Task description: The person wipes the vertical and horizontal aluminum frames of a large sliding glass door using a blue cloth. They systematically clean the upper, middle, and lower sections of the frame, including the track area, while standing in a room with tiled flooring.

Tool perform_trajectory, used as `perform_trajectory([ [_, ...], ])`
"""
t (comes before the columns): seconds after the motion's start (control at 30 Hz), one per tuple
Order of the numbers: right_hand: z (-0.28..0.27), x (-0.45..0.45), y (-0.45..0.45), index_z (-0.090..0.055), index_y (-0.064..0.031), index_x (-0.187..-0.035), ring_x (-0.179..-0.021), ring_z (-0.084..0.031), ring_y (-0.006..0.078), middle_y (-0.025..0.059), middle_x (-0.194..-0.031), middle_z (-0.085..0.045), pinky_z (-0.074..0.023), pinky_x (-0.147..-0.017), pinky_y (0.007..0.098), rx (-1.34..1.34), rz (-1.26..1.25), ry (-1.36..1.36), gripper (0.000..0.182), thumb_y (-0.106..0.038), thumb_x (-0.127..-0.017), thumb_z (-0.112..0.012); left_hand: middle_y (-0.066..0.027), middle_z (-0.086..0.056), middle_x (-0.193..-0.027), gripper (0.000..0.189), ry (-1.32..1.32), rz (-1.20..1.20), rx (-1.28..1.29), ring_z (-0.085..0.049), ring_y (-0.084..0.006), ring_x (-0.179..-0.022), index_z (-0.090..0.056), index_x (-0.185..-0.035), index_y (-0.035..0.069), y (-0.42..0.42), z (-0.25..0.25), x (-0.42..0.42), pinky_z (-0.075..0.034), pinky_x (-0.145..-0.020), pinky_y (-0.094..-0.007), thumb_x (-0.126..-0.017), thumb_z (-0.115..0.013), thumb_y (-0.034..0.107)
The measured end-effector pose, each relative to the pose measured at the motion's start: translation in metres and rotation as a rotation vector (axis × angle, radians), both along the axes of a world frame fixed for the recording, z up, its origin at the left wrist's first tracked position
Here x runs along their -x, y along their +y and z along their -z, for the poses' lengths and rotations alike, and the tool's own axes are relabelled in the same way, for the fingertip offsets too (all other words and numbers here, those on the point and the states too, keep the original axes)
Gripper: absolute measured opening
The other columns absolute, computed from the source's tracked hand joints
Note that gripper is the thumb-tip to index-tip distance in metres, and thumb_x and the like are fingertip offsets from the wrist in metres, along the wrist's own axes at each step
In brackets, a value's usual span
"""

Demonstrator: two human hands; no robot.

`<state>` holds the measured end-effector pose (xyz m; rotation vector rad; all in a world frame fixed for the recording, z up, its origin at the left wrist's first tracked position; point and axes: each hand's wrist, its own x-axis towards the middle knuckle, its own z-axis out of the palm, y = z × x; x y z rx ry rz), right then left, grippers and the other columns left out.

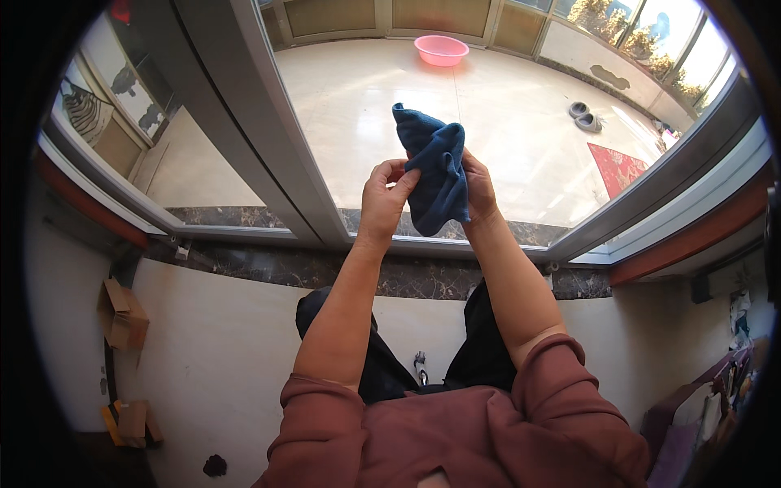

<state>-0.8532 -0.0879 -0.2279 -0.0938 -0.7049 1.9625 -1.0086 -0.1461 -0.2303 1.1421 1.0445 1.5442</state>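
Note:
A blue cloth (434, 174), folded and crumpled, is held up in front of me between both hands. My left hand (388, 192) pinches its left edge, thumb on the near face. Behind the cloth's right side, my right hand (479, 186) supports it; most of those fingers are hidden by the fabric. Just past the cloth stands a glass door with a grey metal frame (305, 152). Through the glass or opening, a pink plastic basin (442, 51) rests on the pale floor farther off.
Beyond the door lie grey slippers (586, 118) and a red patterned mat (616, 168). A dark marble threshold (421, 280) runs below the frame. Open cardboard boxes (124, 314) stand at the left wall. A dark clump (215, 466) lies on the floor. Piled belongings (701, 409) are at the right.

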Motion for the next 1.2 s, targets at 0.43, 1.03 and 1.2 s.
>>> perform_trajectory([
  [0.43,-0.004,-0.031,-0.003,-0.059,-0.0003,-0.128,-0.109,-0.069,0.0257,0.0165,-0.119,-0.069,-0.0561,-0.098,0.0459,0.14,0.119,-0.491,0.037,-0.029,-0.108,-0.045,-0.0011,-0.071,-0.084,0.018,-0.465,0.048,-0.022,-0.066,-0.0073,-0.074,-0.071,-0.095,0.005,0.003,-0.018,0.001,-0.056,-0.069,-0.0224,-0.1,-0.067,0.022],
  [1.03,-0.002,-0.049,-0.034,-0.068,-0.0053,-0.116,-0.1,-0.069,0.018,0.009,-0.109,-0.073,-0.053,-0.087,0.0324,-0.155,-0.03,-0.88,0.034,-0.034,-0.105,-0.054,-0.0278,-0.02,-0.164,0.086,1.266,-1.11,-0.938,-0.018,-0.0465,-0.153,-0.019,-0.16,0.0,0.103,-0.12,0.061,-0.013,-0.123,-0.0611,-0.103,-0.039,0.061],
  [1.2,-0.004,-0.063,-0.036,-0.068,-0.005,-0.117,-0.097,-0.069,0.0172,0.0092,-0.106,-0.073,-0.0529,-0.088,0.032,-0.249,-0.083,-0.909,0.032,-0.032,-0.105,-0.056,-0.0343,-0.028,-0.158,0.083,1.196,-1.093,-0.945,-0.03,-0.0489,-0.146,-0.018,-0.159,-0.005,0.112,-0.12,0.027,-0.022,-0.121,-0.0542,-0.106,-0.037,0.056],
])
